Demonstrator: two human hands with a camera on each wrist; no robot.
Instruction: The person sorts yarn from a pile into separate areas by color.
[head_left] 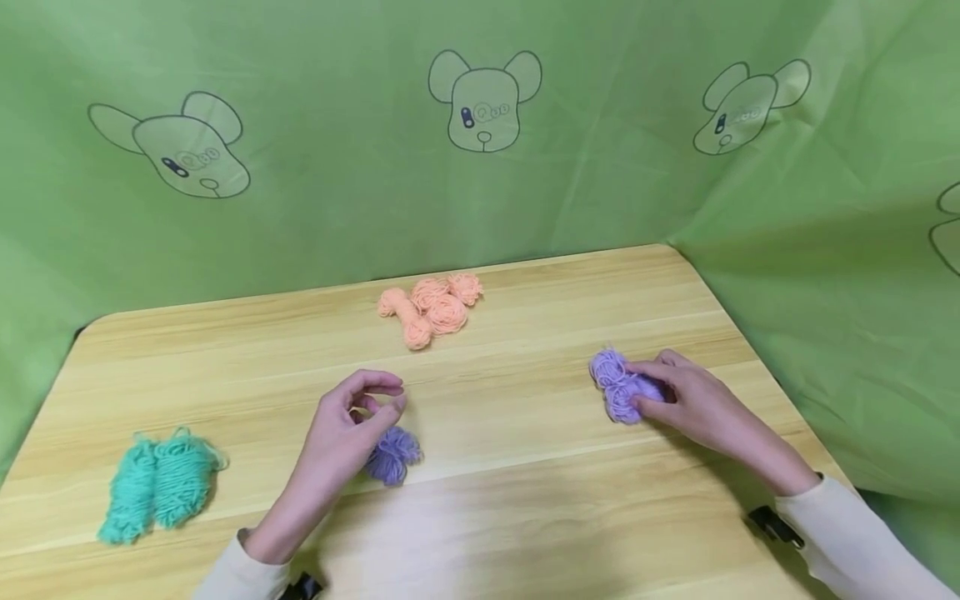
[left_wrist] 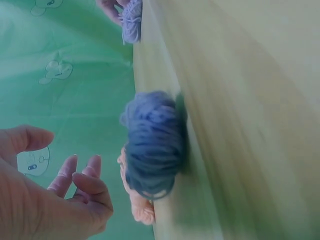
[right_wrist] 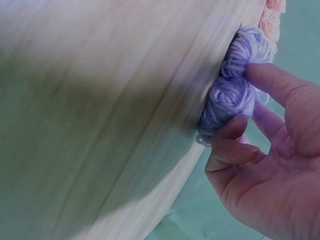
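On the right of the table, my right hand (head_left: pixel 693 400) grips light purple yarn balls (head_left: pixel 622 400) that lie close together. In the right wrist view its thumb and fingers bend around the yarn (right_wrist: pixel 232 97), which is down at the tabletop. My left hand (head_left: pixel 341 429) hovers with loosely bent fingers and nothing between them. Just beneath and beside it lies a darker purple yarn bundle (head_left: pixel 395 457). The left wrist view shows this bundle (left_wrist: pixel 155 142) on the wood, apart from the fingers.
Several peach yarn balls (head_left: pixel 447 314) sit in a cluster by the table's back edge. Two teal yarn skeins (head_left: pixel 180 479) lie side by side at the left. Green cloth (head_left: pixel 337 192) with mouse-head prints hangs behind and beside the wooden table (head_left: pixel 510 517).
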